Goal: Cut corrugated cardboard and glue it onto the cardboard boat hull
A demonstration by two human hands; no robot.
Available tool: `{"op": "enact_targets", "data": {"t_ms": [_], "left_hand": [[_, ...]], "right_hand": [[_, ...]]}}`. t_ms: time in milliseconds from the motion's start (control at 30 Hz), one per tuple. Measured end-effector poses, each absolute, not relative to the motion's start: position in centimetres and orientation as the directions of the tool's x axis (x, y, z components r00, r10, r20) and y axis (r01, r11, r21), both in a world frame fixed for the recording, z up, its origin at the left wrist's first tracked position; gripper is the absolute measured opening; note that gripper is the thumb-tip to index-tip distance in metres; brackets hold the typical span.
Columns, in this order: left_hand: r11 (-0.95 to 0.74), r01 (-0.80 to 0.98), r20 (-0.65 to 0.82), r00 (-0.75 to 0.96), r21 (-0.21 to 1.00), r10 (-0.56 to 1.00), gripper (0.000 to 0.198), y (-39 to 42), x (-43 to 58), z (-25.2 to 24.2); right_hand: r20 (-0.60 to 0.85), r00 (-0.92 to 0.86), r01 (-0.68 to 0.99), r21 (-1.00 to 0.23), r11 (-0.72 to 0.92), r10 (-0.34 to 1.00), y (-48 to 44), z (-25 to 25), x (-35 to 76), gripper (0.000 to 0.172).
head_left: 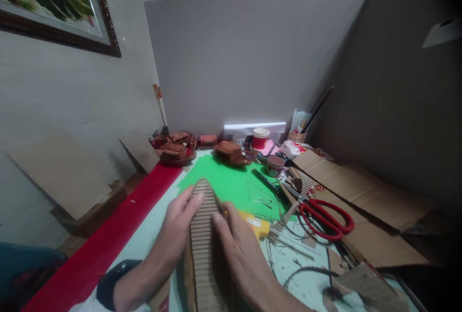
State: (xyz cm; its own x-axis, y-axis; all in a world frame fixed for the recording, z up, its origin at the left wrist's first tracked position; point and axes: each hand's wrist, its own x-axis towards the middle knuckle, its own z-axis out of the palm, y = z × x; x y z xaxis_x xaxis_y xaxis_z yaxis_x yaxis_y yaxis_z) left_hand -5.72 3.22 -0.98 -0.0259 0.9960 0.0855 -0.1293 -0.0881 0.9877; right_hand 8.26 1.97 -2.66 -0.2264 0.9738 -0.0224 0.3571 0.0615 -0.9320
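Observation:
A long corrugated cardboard boat hull [205, 249] with a pointed far end lies between my hands, its ribbed face up. My left hand [176, 225] grips its left edge near the tip, thumb on the ribs. On the opposite edge my right hand [240, 247] is closed, thumb resting on the ribbed face. The near end runs out of the bottom of the view. Just beyond my right hand is a yellow glue gun [255, 225], partly covered by that hand. Red-handled scissors [327, 218] lie to the right.
Brown model boats [176, 152] stand at the back on the table, near a green sheet [205, 172]. A red and white cup [260, 138], a black marker [269, 184] and a clear set square [260, 191] are farther off. Cardboard sheets [361, 187] fill the right side.

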Motion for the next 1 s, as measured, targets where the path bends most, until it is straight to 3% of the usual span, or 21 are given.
{"op": "enact_targets", "data": {"t_ms": [167,633,800,900,1000], "left_hand": [[-0.15,-0.017,0.149,-0.043,0.989,0.988,0.026,3.1,-5.6,-1.4],[-0.158,0.065,0.16,-0.041,0.985,0.986,0.032,3.3,-5.0,-2.2],[-0.17,0.092,0.177,-0.072,0.981,0.982,0.03,3.1,-4.7,-2.1],[-0.149,-0.054,0.146,-0.043,0.987,0.988,0.039,2.6,-4.3,-1.9],[0.025,-0.283,0.013,0.13,0.959,0.991,0.045,1.9,-3.9,-1.9]], "right_hand": [[0.118,-0.177,0.332,-0.928,0.172,0.977,2.1,-2.6,8.3,0.038],[0.299,-0.144,0.342,-0.88,0.331,0.943,2.5,-3.4,8.2,0.025],[0.201,-0.148,0.37,-0.897,0.243,0.968,2.5,-3.3,8.2,0.02],[0.235,-0.132,0.298,-0.917,0.264,0.963,2.9,-2.4,8.6,0.014],[0.317,-0.068,0.223,-0.919,0.325,0.946,3.6,-1.4,9.4,0.014]]}}
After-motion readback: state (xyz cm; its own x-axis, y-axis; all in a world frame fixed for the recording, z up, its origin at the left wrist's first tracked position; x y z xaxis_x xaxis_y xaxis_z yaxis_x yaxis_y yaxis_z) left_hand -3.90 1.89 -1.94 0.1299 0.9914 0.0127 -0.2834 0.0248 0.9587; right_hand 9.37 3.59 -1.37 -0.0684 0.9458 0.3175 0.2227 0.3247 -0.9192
